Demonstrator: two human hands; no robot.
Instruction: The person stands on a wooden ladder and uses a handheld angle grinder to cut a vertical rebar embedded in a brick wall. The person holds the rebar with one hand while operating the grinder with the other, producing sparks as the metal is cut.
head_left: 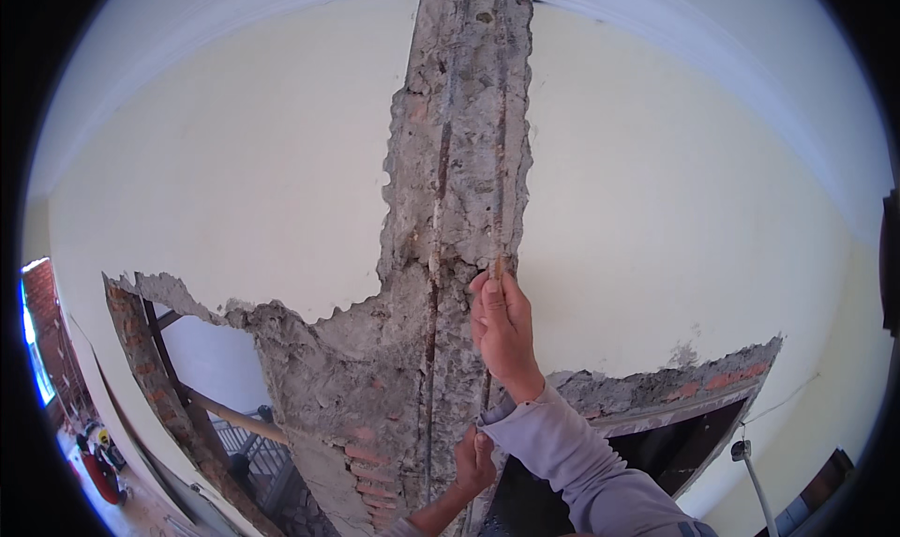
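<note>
A rough grey concrete column stands in front of me, its plaster chipped away and two rusty reinforcing bars running down it. The right-hand reinforcing bar passes down to my right hand, whose thumb and fingers are closed around it about midway up the column. Lower down, my left hand is curled closed at the line of the same bar; its grip is partly hidden by my right sleeve. The left-hand reinforcing bar lies exposed beside my hands, untouched.
Cream plastered wall flanks the column on both sides with ragged broken edges. At lower left is an opening with a wooden frame; at lower right, a dark opening. A white pole stands at far right. Red equipment sits far left.
</note>
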